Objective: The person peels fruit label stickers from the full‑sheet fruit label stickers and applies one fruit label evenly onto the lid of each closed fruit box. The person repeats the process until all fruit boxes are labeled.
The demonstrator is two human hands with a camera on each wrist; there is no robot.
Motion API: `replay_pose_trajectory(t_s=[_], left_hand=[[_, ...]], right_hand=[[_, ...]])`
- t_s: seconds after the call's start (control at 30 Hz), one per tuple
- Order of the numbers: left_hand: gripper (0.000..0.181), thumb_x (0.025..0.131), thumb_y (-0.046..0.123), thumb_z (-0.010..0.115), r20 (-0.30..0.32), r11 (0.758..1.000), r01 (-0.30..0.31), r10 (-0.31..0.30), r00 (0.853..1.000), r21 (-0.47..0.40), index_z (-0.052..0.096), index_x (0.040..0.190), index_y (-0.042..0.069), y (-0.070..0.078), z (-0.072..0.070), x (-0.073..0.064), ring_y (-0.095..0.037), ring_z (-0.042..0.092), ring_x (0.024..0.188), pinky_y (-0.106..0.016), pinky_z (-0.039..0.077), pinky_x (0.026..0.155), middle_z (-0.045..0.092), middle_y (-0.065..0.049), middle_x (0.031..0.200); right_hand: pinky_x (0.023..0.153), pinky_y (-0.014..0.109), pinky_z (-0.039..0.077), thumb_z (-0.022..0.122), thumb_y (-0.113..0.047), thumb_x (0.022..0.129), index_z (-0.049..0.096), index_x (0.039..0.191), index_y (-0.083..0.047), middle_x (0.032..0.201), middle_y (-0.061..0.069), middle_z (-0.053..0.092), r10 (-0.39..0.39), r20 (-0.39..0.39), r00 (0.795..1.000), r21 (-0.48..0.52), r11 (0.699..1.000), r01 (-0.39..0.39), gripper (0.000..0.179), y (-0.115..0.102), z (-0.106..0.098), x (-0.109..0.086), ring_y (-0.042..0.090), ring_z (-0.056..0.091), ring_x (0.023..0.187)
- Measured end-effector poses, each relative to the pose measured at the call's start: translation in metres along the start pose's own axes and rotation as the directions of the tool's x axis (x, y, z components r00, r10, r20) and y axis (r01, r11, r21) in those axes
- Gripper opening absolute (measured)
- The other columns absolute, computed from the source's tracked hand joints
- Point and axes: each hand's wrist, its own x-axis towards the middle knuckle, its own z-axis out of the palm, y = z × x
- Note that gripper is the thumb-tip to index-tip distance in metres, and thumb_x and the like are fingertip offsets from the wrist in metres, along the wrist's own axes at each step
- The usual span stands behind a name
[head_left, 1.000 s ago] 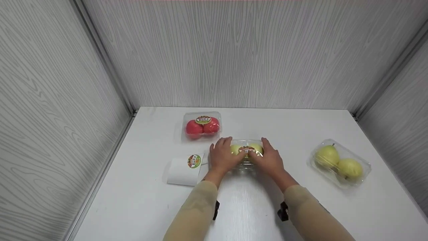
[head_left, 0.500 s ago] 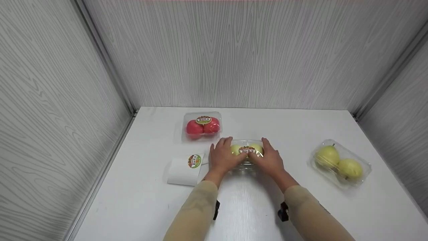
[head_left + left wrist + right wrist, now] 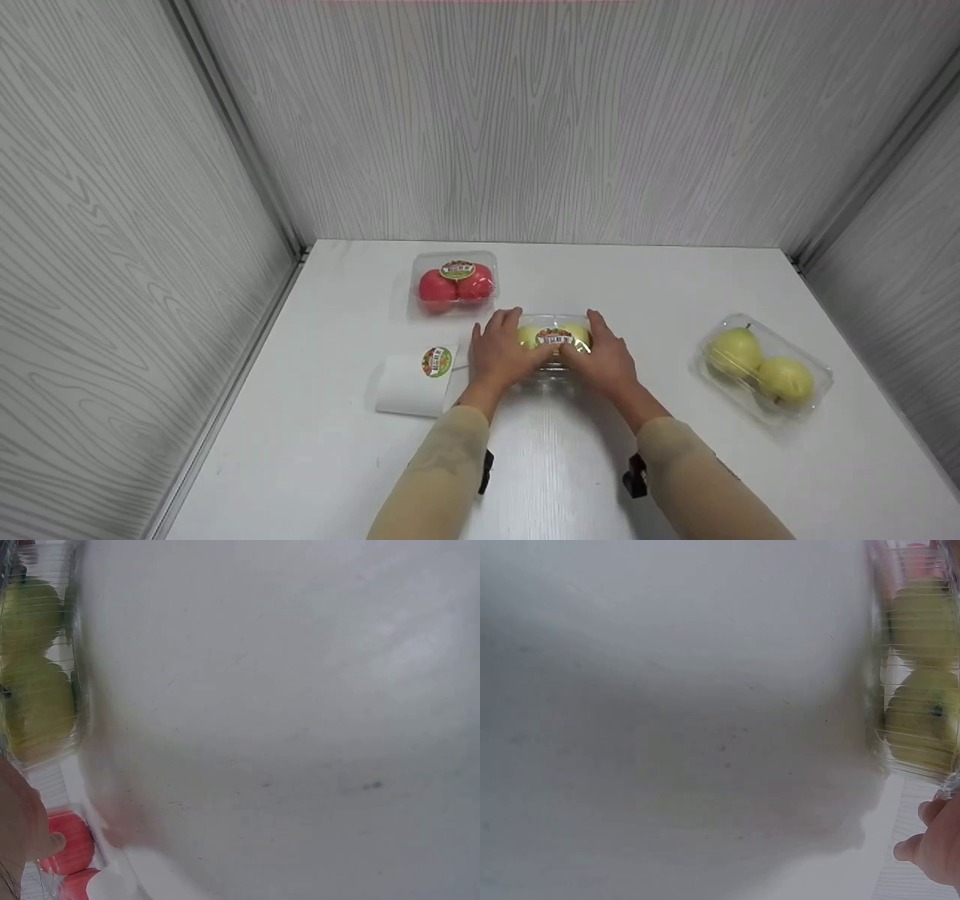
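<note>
Clear box (image 3: 553, 366) holds two yellow-green fruits (image 3: 576, 332), perhaps pears, both hands (image 3: 502, 354) (image 3: 604, 364) gripping its sides.

held fruit box (image 3: 555, 364): glossy ribbed plastic | sticker sheet (image 3: 412, 386): matt paper | tabletop (image 3: 300, 457): smooth, glossy | back wall (image 3: 480, 127): wood-grained

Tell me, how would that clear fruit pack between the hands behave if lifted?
The clear pack would probably flex when squeezed, since its ridged walls look thin. Its glossy plastic may feel slippery. The rounded yellow-green fruits inside could shift if it tilts.
</note>
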Motion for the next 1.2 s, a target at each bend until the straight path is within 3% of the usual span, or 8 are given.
replay_pose_trajectory(t_s=[0.4, 0.83, 1.03, 1.2], left_hand=[[0.091, 0.082, 0.067, 0.075, -0.008, 1.0, -0.007, 0.007, 1.0, 0.011, 0.057, 0.151, 0.012, 0.0002, -0.002, -0.0007, -0.024, 0.055, 0.138, -0.062, 0.031, 0.121, 0.061, -0.008, 0.146], [0.072, 0.089, 0.052, 0.071, -0.073, 0.999, -0.028, 0.026, 0.997, -0.024, 0.061, 0.146, 0.009, 0.0004, -0.0031, -0.0017, -0.026, 0.058, 0.134, -0.064, 0.033, 0.119, 0.063, -0.011, 0.14], [0.068, 0.094, 0.055, 0.065, -0.099, 0.999, -0.039, 0.037, 0.994, -0.014, 0.063, 0.143, 0.008, 0.0013, -0.0024, -0.0021, -0.029, 0.056, 0.136, -0.066, 0.033, 0.118, 0.064, -0.012, 0.139], [0.072, 0.095, 0.058, 0.061, -0.061, 1.0, -0.024, 0.024, 0.998, -0.002, 0.06, 0.148, 0.009, 0.0012, -0.0011, -0.0021, -0.033, 0.048, 0.145, -0.064, 0.027, 0.121, 0.062, -0.012, 0.147]], right_hand=[[0.123, 0.061, 0.027, 0.061, -0.043, 0.092, 0.025, 0.167, -0.006, 0.164, 0.022, 0.043, -0.027, -0.016, 1.0, 0.007, 1.0, 0.027, 0.092, 0.0005, -0.0003, -0.0006, 0.046, 0.045, 0.147], [0.126, 0.06, 0.021, 0.054, -0.037, 0.096, 0.027, 0.166, -0.001, 0.167, 0.022, 0.036, -0.07, -0.045, 0.997, -0.024, 0.997, 0.069, 0.083, 0.0004, -0.0009, 0.0009, 0.043, 0.04, 0.151], [0.126, 0.062, 0.019, 0.055, -0.041, 0.1, 0.028, 0.166, -0.001, 0.168, 0.022, 0.035, -0.079, -0.044, 0.996, -0.031, 0.997, 0.077, 0.081, 0.0025, -0.0015, 0.001, 0.044, 0.038, 0.152], [0.126, 0.064, 0.016, 0.053, -0.055, 0.103, 0.025, 0.167, -0.003, 0.171, 0.022, 0.028, -0.082, -0.014, 0.997, -0.062, 0.995, 0.081, 0.087, 0.0047, -0.0024, 0.0003, 0.046, 0.031, 0.155]])
